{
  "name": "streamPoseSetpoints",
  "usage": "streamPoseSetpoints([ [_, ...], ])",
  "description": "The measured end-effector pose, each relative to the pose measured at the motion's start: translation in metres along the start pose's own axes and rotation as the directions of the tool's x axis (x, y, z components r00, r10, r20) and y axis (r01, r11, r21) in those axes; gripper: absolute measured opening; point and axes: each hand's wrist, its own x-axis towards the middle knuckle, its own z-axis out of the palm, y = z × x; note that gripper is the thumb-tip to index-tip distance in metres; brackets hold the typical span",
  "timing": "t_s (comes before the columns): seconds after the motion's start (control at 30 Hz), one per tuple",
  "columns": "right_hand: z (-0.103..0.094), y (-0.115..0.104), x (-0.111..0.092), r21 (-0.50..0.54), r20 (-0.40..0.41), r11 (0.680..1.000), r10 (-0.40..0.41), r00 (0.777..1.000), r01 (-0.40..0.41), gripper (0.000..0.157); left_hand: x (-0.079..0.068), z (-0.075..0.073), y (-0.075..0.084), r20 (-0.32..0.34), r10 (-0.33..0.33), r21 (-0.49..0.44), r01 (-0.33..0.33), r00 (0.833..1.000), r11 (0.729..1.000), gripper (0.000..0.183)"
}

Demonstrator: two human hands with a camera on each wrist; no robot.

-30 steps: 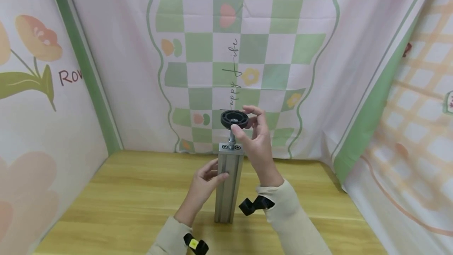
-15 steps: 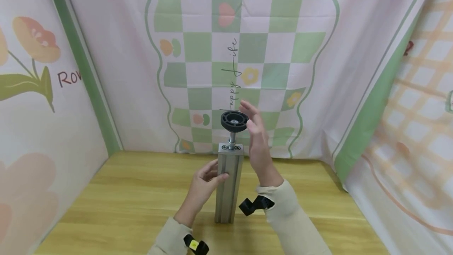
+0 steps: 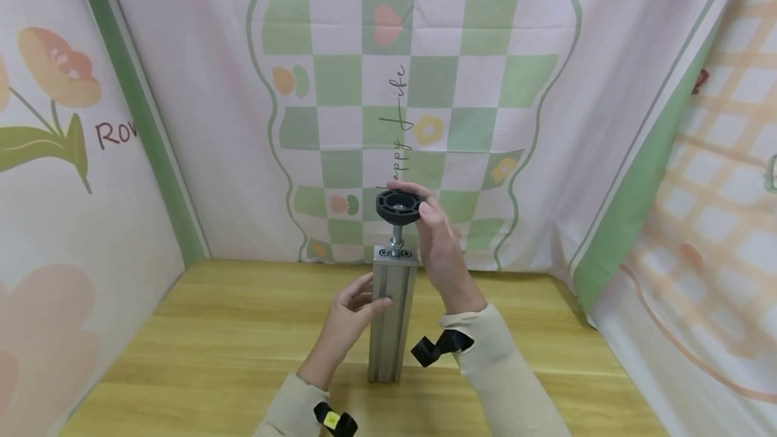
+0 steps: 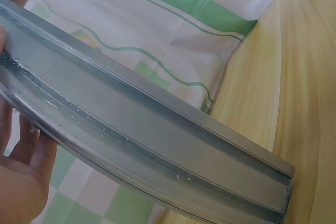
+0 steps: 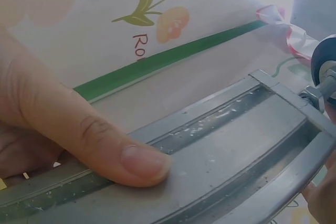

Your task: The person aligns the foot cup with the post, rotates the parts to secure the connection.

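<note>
An aluminium profile [image 3: 386,322] stands upright on the table, with lengthwise grooves in its faces. My left hand [image 3: 346,315] grips it from the left, thumb [image 5: 144,163] on the near face and fingers behind. Out of the metal plate [image 3: 395,259] on its top rises a threaded stem [image 3: 396,236], bearing a black round levelling foot [image 3: 388,214] with its slotted underside up. Around the foot's right rim curls my right hand [image 3: 442,248], thumb at the near side and fingers behind. Only the lower part of the foot's disc shows in the right wrist view.
The wooden table [image 3: 243,329] reaches back to a checked green-and-white cloth [image 3: 388,86]. Printed cloths also hang at the left [image 3: 48,221] and right [image 3: 716,221].
My right hand first lets go of the foot's rim and straightens its fingers, then curls them back round the far side. My left hand keeps its grip on the profile.
</note>
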Motion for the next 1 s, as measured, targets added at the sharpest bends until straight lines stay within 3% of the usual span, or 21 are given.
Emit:
streamPoseSetpoints([
  [0.6,0.007,-0.006,-0.011,-0.123,-0.137,0.991,0.027,0.99,-0.044,0.026,0.0,0.001,0.001,-0.005,0.004,-0.001,-0.004,1.0,1.0,0.057],
  [0.8,0.014,-0.005,-0.014,-0.212,-0.206,0.977,-0.046,0.978,0.001,0.031,0.0,0.001,0.0,-0.005,0.018,-0.01,-0.018,1.0,1.0,0.056],
  [1.0,0.021,-0.008,-0.017,-0.373,-0.263,0.928,-0.131,0.956,0.024,0.028,0.0,0.001,-0.001,-0.006,0.02,0.001,-0.02,1.0,1.0,0.056],
])
